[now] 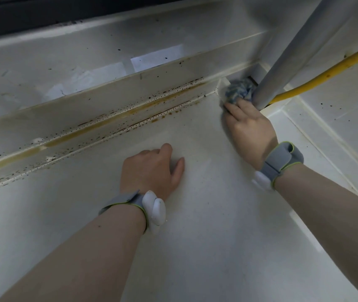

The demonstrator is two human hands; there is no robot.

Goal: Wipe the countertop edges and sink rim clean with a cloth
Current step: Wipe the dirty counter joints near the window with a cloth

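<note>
While my left hand [152, 168] rests knuckles-up on the pale countertop [206, 236], fingers loosely curled and holding nothing, my right hand [248, 131] reaches forward into the back corner, fingers gripping a bunched blue cloth [237, 90] against the stained ledge [99, 120], just beside a grey pipe [286, 59] and a yellow hose [317, 73]. Both wrists wear grey bands.

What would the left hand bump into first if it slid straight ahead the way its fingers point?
Probably the stained ledge along the back of the countertop; the left hand has only bare surface ahead before it.
</note>
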